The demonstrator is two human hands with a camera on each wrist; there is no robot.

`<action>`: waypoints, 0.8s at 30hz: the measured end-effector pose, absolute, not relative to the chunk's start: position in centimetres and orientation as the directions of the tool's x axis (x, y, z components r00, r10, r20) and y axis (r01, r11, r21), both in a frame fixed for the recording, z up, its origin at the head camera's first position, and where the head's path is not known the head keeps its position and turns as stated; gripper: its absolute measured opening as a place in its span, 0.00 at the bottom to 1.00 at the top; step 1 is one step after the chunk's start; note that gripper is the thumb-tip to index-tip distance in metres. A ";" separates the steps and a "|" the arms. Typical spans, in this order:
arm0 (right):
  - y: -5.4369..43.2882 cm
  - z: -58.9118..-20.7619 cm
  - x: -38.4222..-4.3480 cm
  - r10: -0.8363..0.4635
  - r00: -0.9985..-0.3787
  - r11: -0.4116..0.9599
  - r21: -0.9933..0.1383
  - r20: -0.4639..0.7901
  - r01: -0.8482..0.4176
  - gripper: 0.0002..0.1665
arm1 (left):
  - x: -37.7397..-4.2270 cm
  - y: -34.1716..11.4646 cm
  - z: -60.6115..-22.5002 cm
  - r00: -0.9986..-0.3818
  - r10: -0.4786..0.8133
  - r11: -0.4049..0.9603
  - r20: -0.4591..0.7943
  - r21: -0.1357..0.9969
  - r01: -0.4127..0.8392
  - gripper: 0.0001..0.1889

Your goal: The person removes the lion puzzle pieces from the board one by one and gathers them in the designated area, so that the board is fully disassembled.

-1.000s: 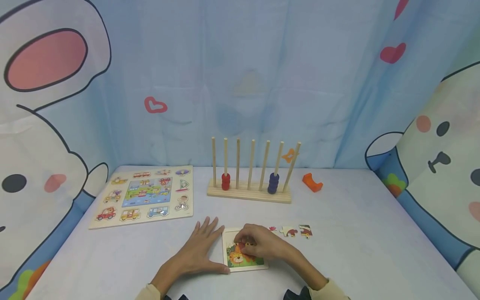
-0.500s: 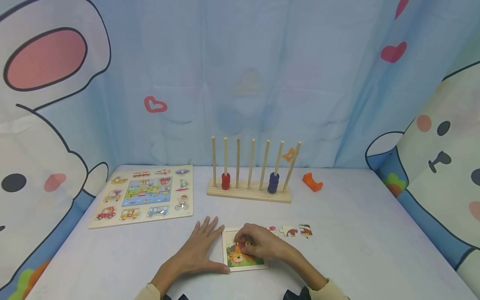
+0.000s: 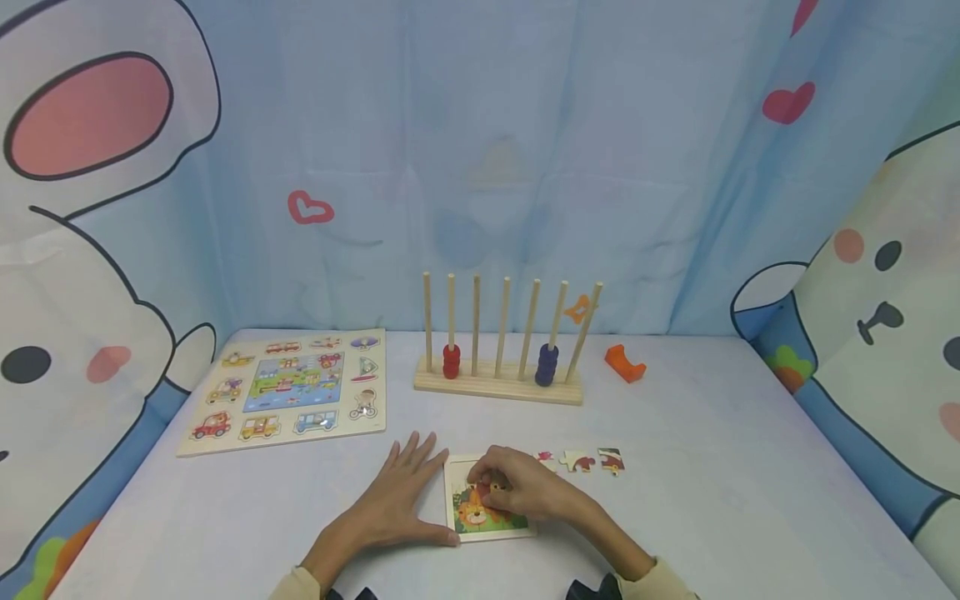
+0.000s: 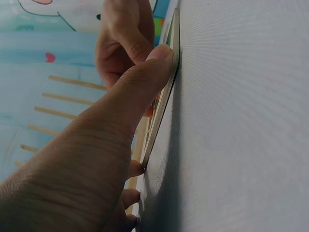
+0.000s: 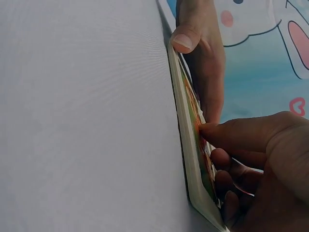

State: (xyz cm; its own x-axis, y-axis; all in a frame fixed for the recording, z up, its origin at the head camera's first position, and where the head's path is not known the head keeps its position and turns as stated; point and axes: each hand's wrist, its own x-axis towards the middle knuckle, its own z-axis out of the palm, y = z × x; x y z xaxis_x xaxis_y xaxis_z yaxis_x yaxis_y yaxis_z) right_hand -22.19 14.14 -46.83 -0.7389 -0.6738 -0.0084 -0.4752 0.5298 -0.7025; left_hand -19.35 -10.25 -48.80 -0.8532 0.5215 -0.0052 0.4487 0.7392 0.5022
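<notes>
A small square jigsaw puzzle in a pale wooden frame [image 3: 492,537] lies on the table, showing an orange cartoon animal on green. My left hand [image 3: 401,496] rests at its left side with fingers spread; the thumb touches the near left corner and the index fingertip the far left one. Over the picture bends my right hand [image 3: 517,483], thumb and fingers curled down onto a puzzle piece [image 3: 495,480] that they mostly cover. In the right wrist view the thumb [image 5: 217,133] meets the picture's surface. Two loose puzzle pieces, one pale and brown [image 3: 576,462], one darker [image 3: 611,461], lie to the right.
Another pinkish piece [image 3: 545,457] shows partly behind the right hand. Farther back stands a wooden peg rack [image 3: 495,387] with red rings [image 3: 452,362] and dark blue rings [image 3: 547,367]. A vehicle puzzle board [image 3: 292,425] lies back left, an orange curved block [image 3: 625,364] back right.
</notes>
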 end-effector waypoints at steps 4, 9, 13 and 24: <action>14.2 -46.7 -22.2 -0.670 -0.742 0.525 -0.712 -0.008 -0.467 0.12 | -19.4 -10.2 -48.8 -0.854 0.520 0.742 -0.010 0.501 0.446 0.58; 14.2 -46.7 -22.2 -0.670 -0.743 0.522 -0.720 -0.015 -0.457 0.12 | -19.4 -10.2 -48.9 -0.856 0.517 0.741 -0.011 0.507 0.441 0.58; 14.1 -46.7 -22.2 -0.662 -0.749 0.537 -0.714 -0.027 -0.449 0.12 | -19.4 -10.2 -48.9 -0.854 0.520 0.739 -0.007 0.506 0.446 0.58; 13.9 -46.8 -22.0 -0.663 -0.748 0.527 -0.705 0.009 -0.475 0.11 | -19.4 -10.2 -48.8 -0.852 0.524 0.736 0.008 0.499 0.457 0.58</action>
